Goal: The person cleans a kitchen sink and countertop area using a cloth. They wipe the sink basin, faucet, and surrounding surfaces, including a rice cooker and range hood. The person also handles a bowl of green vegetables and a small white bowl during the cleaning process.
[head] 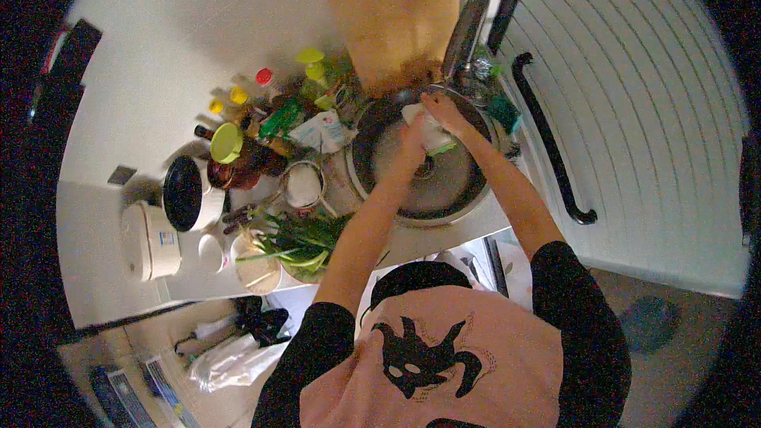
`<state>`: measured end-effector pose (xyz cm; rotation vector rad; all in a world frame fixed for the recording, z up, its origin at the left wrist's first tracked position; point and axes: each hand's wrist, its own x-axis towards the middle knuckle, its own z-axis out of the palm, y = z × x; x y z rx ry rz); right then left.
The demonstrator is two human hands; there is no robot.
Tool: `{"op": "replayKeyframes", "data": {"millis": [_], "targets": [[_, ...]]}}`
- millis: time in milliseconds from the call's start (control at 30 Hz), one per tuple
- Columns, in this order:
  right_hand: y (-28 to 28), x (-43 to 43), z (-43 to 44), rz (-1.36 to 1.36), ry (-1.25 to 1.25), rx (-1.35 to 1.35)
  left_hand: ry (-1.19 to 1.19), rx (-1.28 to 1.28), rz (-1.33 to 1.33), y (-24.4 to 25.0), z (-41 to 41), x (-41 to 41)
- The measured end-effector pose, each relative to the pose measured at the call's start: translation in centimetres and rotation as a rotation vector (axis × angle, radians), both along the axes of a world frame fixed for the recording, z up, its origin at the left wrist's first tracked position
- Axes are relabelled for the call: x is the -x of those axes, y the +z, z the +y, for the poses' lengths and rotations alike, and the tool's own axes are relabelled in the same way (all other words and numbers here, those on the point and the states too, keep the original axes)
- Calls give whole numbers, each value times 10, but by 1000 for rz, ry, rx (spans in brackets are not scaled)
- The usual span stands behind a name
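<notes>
Over a round metal sink basin (440, 190) are both hands. My left hand (418, 131) is on a white, blurred item (429, 134) with a green edge at its lower end; its kind I cannot tell. My right hand (439, 108) is at the upper right of that item, near the faucet side of the basin, its fingers bent and blurred. Whether the right fingers grip the item cannot be made out. The basin's drain shows below the left hand.
A wooden cutting board (404, 30) leans on the wall behind the basin. Leafy greens (306, 241), a small strainer (303, 185), bottles, a black pan (183, 193) and a white rice cooker (151, 242) stand left. A black handle (553, 137) is at the right.
</notes>
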<state>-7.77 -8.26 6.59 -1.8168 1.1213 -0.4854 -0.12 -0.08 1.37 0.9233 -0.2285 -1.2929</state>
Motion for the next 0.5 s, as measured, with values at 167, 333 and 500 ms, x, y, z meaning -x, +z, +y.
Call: {"op": "replayKeyframes", "data": {"millis": [167, 333, 500], "targets": [[-15, 55, 17, -525, 9, -498, -258, -271, -309, 53, -12, 20], [45, 58, 48, -624, -174, -762, -196, -175, -1409, -29, -58, 8], [24, 80, 34, -806, -276, -869, 54, -30, -1803, 15, -67, 39]]}}
